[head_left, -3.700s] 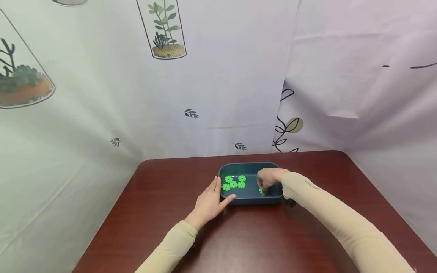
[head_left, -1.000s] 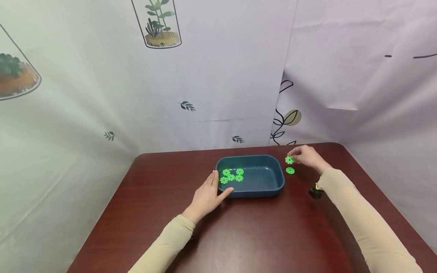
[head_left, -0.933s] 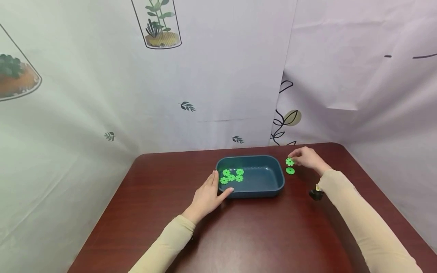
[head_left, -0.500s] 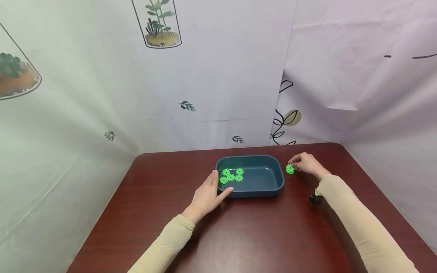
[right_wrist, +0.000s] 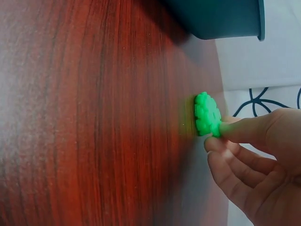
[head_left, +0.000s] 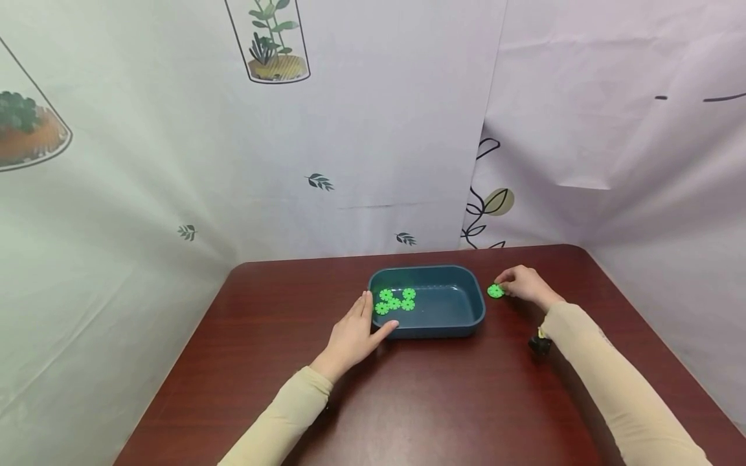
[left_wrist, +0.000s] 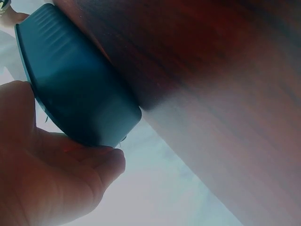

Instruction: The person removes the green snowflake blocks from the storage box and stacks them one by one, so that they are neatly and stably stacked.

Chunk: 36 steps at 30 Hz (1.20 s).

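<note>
A dark blue rectangular plastic tray [head_left: 437,331] stands on the table, with several flat green snowflake-shaped discs [head_left: 394,303] lying in its left part. My left hand [head_left: 350,340] rests against the tray's left end with fingers straight, its thumb at the front rim; the left wrist view shows this hand [left_wrist: 61,174] touching the rim. Right of the tray, my right hand [head_left: 524,285] pinches a green snowflake disc [head_left: 495,290] between thumb and fingertips. In the right wrist view that disc [right_wrist: 214,113] lies flat on top of another disc [right_wrist: 200,115] on the table.
The reddish-brown wooden table [head_left: 454,401] extends around the tray. A patterned white cloth [head_left: 373,129] hangs behind and at the sides. A small black device [head_left: 539,344] sits under the right wrist.
My right hand has left the tray with a disc, carried it rightward and lowered it onto the disc lying there. The left hand has stayed at the tray's left end.
</note>
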{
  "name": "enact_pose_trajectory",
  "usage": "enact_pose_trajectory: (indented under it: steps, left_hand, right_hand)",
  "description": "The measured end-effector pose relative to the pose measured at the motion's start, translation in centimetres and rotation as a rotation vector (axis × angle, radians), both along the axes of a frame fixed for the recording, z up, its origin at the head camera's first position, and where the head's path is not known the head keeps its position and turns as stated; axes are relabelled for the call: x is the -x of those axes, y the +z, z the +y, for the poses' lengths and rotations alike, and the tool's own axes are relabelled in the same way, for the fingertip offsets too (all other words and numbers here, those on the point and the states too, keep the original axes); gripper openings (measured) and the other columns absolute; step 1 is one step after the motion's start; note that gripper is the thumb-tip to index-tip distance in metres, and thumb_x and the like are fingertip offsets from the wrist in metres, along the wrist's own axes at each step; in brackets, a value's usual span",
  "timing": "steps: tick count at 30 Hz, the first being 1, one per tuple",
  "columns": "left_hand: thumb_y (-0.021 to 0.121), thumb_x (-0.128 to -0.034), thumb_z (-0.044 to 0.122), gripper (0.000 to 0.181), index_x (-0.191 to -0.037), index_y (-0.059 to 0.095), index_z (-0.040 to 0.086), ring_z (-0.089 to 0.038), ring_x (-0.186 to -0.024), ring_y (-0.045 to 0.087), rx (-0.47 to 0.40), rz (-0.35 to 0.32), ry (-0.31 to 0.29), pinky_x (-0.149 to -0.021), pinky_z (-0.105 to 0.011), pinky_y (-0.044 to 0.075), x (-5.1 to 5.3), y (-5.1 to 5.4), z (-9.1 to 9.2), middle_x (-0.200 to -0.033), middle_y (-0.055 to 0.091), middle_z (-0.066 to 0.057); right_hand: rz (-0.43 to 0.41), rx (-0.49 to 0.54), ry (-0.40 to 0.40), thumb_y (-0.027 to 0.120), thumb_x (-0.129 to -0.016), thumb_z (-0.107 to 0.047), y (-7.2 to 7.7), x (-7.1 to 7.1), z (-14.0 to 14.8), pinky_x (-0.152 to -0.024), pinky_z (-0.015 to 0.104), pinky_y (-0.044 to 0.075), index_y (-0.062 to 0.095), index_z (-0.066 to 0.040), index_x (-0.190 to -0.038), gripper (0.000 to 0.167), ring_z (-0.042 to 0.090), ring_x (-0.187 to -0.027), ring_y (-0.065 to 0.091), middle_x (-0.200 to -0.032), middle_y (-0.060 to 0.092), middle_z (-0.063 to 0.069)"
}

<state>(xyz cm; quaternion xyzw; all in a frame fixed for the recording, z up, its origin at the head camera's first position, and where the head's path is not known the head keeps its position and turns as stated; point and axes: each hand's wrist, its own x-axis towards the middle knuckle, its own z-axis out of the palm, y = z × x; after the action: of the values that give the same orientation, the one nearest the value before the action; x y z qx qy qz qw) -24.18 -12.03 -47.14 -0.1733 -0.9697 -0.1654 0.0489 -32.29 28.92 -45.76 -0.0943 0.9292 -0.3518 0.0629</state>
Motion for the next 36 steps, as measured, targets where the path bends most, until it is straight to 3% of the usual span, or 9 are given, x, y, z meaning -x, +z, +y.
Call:
enact_pose_trajectory:
  steps: [16, 24, 36]
  left_hand:
    - [0.041, -0.0943, 0.076, 0.103, -0.156, 0.026, -0.005, -0.032, -0.147, 0.034, -0.018, 0.007, -0.014, -0.108, -0.047, 0.043, 0.0, -0.2, -0.1, -0.16, 0.03, -0.022]
    - [0.041, -0.0945, 0.075, 0.102, -0.156, 0.026, -0.005, -0.032, -0.147, 0.034, -0.018, 0.005, -0.011, -0.107, -0.046, 0.043, 0.0, -0.2, -0.2, -0.16, 0.03, -0.023]
    - [0.041, -0.0953, 0.074, 0.101, -0.156, 0.026, -0.005, -0.032, -0.147, 0.033, -0.023, 0.0, -0.011, -0.107, -0.047, 0.044, -0.1, -0.1, -0.1, -0.16, 0.03, -0.023]
  right_hand:
    - [-0.022, -0.005, -0.007, 0.06, -0.099, -0.006, -0.1, -0.5, -0.6, -0.075, 0.039, 0.059, 0.066, 0.014, -0.116, 0.027, 0.025, -0.085, 0.069, -0.109, 0.068, 0.026]
    - [0.033, -0.135, 0.036, 0.076, -0.09, -0.029, -0.6, -0.6, -1.4, -0.088, 0.054, 0.053, 0.061, 0.013, -0.126, 0.057, 0.039, -0.104, 0.063, -0.12, 0.065, 0.028]
    - [0.064, -0.187, 0.024, 0.076, -0.086, -0.017, -1.3, 0.0, -1.8, -0.082, 0.05, 0.055, 0.067, 0.013, -0.112, 0.041, 0.032, -0.091, 0.066, -0.103, 0.07, 0.021]
